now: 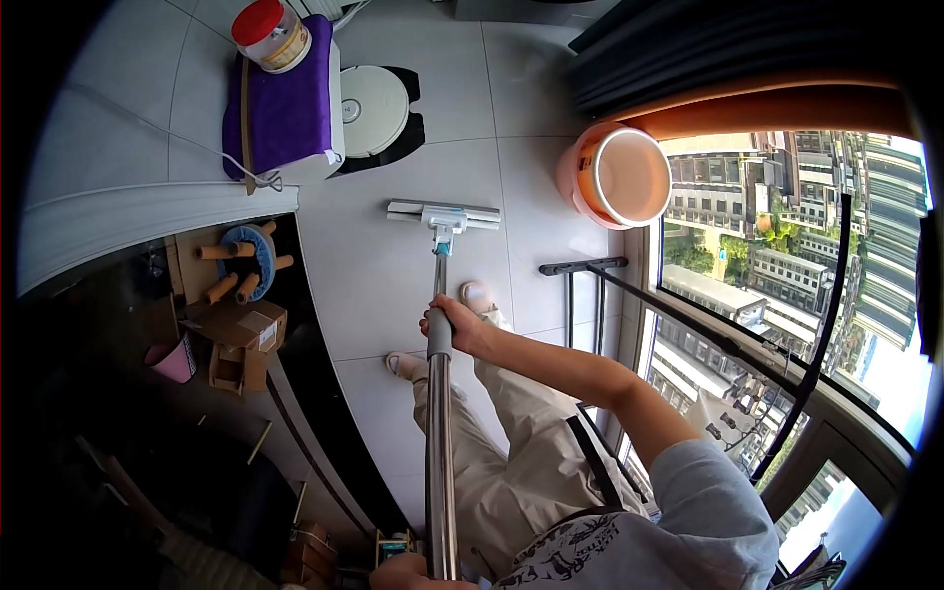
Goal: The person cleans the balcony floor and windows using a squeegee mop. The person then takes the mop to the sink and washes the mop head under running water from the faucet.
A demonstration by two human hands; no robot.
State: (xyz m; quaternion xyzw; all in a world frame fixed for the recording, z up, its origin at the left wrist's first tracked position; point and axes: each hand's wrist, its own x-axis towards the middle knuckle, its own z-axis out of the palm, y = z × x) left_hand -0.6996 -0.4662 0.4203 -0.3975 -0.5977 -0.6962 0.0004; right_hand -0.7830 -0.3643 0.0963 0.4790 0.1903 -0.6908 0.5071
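A flat mop (pixel 440 433) with a shiny metal pole and grey sleeve runs up the middle of the view. Its wide white and light-blue head (pixel 444 216) is at the tiled floor, beyond my feet. My right hand (pixel 454 326) wraps round the grey sleeve partway down the pole. At the bottom edge, my left hand (pixel 418 574) is closed at the upper part of the pole, partly cut off by the frame. My slippered feet (pixel 405 366) stand either side of the pole's line.
Nested pink and orange buckets (pixel 634 177) stand by the window at right, near a black metal stand (pixel 582 266). A round white robot vacuum (pixel 375 111) sits beside a purple-covered box (pixel 285 108) bearing a red-lidded jar (pixel 271 35). Cardboard boxes (pixel 246 334) and an upturned stool (pixel 251 263) are at left.
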